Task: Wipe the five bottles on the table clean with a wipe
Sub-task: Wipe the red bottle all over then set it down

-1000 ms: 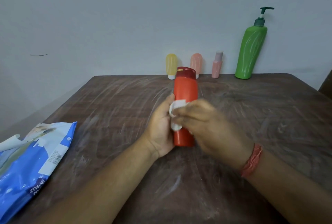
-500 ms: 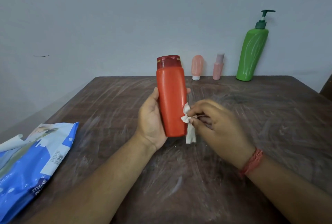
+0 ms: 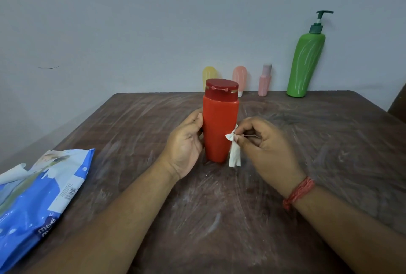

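While your left hand grips the red bottle upright at the middle of the table – so it cannot turn – your right hand pinches the wipe against its side. Four bottles wait by the wall.

Bare table lies open to the right of the right hand, and between the red bottle at centre and the far row. Along the far edge stand the yellow bottle, peach bottle, pink bottle and green pump bottle. The blue wipes pack covers the near-left corner.
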{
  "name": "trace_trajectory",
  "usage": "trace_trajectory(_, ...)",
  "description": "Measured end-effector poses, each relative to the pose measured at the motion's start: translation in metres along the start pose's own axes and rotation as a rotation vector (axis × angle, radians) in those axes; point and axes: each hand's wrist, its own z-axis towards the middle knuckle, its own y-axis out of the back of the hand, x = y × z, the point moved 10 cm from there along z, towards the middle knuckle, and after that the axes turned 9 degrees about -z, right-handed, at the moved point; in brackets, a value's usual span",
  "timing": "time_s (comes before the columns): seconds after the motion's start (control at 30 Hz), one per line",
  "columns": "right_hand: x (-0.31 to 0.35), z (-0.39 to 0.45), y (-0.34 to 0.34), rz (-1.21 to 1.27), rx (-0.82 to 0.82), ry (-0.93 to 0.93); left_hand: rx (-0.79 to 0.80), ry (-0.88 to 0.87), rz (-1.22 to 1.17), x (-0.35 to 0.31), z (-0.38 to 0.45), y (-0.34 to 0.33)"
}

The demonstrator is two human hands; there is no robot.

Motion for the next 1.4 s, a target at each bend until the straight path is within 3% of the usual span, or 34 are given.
trace_trajectory(0.43, -0.02, 0.001, -0.005, 0.026, 0.068, -0.133, -0.095, -0.167, 0.307, -0.021, -0.019, 0.003)
trace_trajectory(0.57, -0.024, 0.003, -0.004, 0.074, 0.059, -0.148, -0.216, -0.128, 0.347, -0.021, -0.035, 0.014)
trace_trajectory(0.7, -0.04, 0.005, 0.012, 0.211, -0.038, -0.213, -0.422, -0.049, 0.68, -0.015, -0.065, 0.022)
trace_trajectory(0.93, -0.068, 0.011, 0.043, 0.322, -0.158, -0.253, -0.573, -0.028, 1.11, -0.005, -0.074, -0.013)
trace_trajectory(1.4, -0.064, 0.01, 0.039, 0.286, -0.135, -0.243, -0.803, -0.002, 1.149, 0.007, -0.05, -0.023)
